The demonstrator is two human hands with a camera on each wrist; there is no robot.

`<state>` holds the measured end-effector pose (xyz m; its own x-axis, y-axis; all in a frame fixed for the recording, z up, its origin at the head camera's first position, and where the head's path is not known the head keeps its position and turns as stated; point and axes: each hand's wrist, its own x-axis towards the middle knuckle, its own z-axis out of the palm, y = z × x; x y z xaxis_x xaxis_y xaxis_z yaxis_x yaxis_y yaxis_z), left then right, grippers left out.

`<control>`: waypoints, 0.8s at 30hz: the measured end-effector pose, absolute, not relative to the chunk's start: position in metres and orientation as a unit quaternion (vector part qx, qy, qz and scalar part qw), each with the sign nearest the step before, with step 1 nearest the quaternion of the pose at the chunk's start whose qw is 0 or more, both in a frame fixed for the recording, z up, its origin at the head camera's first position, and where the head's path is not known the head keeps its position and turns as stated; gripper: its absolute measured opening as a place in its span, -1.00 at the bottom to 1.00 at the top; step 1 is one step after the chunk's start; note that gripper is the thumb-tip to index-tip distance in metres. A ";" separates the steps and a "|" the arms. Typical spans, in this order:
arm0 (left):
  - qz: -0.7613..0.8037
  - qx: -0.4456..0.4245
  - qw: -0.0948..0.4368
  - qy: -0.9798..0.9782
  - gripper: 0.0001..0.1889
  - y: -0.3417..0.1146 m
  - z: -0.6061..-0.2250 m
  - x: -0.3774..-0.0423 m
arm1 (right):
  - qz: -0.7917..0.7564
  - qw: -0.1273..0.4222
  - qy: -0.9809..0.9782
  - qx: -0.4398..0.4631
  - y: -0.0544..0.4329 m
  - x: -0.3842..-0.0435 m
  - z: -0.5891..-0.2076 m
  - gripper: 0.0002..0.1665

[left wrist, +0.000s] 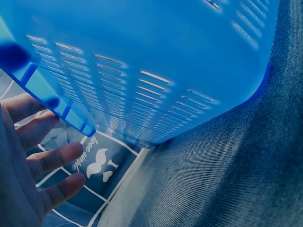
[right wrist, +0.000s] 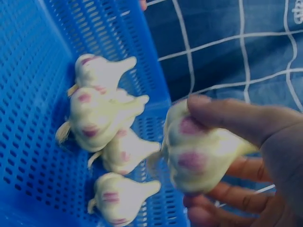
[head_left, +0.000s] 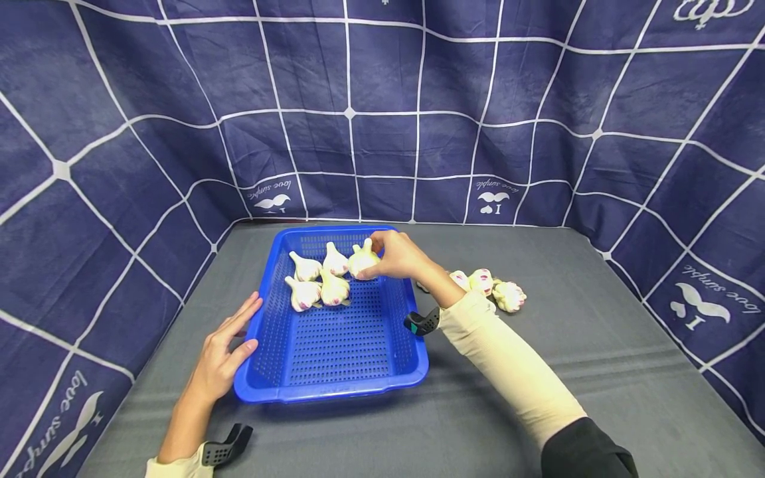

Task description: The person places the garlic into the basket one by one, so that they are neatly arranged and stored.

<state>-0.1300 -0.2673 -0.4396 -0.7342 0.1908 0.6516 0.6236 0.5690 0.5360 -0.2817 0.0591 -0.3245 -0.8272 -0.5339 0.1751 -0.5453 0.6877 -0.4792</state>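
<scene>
My right hand (head_left: 402, 256) grips a garlic bulb (head_left: 362, 259) over the far right part of a blue plastic basket (head_left: 340, 396). Thumb and fingers close around this bulb in the right wrist view, with its stem pointing toward the palm. Several other garlic bulbs (right wrist: 111, 198) sit in the basket's far left part, their stems mostly pointing the same way. Along the basket's left rim, my left hand (head_left: 220, 358) rests with its fingers extended and touching the edge. Seen in the left wrist view, those fingers (left wrist: 57, 158) are spread beside the basket's slotted wall.
More garlic bulbs (head_left: 509, 296) lie on the grey tabletop (head_left: 574, 372) right of the basket, partly hidden behind my right forearm. A dark blue checked cloth (head_left: 382, 79) hangs behind the table and along both sides.
</scene>
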 end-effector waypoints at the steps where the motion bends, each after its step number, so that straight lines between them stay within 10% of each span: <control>1: -0.396 -0.242 0.274 -0.843 -0.36 -0.267 -0.440 -0.130 | 0.261 0.004 -0.917 0.301 0.057 -0.284 -0.326 -0.47; 24: -0.397 -0.246 0.274 -0.841 -0.36 -0.267 -0.440 -0.131 | 0.120 -0.115 -0.943 0.287 0.033 -0.301 -0.352 -0.38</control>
